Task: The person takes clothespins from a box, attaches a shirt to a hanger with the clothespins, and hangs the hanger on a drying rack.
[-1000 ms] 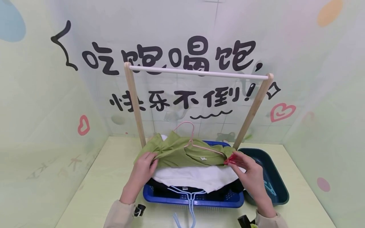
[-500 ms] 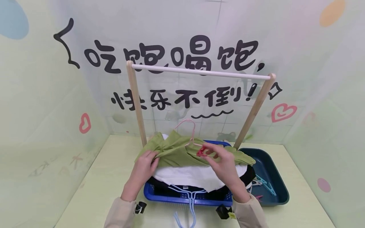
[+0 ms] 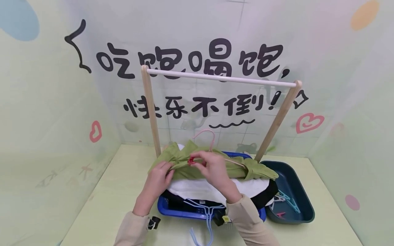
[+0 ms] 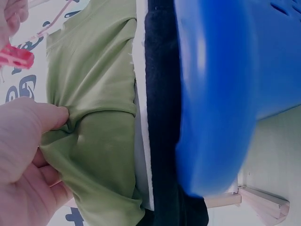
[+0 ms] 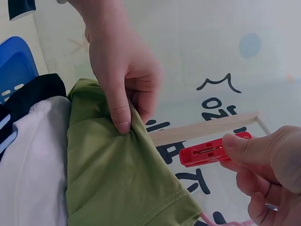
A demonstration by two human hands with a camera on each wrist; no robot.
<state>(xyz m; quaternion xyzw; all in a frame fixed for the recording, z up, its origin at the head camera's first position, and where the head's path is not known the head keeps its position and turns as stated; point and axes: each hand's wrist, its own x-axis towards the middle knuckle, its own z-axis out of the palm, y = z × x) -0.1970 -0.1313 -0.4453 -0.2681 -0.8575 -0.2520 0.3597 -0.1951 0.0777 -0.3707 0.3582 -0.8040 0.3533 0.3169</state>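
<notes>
A green shirt (image 3: 261, 169) lies over the piled clothes, with a pink hanger (image 3: 213, 137) inside it and the hook standing up. My left hand (image 3: 157, 179) pinches a fold of the shirt near its left shoulder; the left wrist view shows thumb and fingers on the cloth. Between thumb and fingers of my right hand (image 3: 213, 169) is a red clothespin (image 5: 207, 150). It is close to the left hand, and in the right wrist view it is apart from the shirt. Part of the hanger is hidden by cloth and the right hand.
Beneath the shirt, a white garment (image 3: 191, 188) and a black one (image 3: 267, 194) fill a blue basket (image 3: 172, 212). Light-blue hangers (image 3: 209, 218) overhang its front. A dark green tub (image 3: 311, 213) at right holds clothespins (image 3: 290, 201). Behind rises a wooden rack (image 3: 153, 116) with a white rail (image 3: 221, 78).
My right hand has carried the red clothespin leftward, from the shirt's right shoulder across to near my left hand. The left hand keeps its pinch on the cloth.
</notes>
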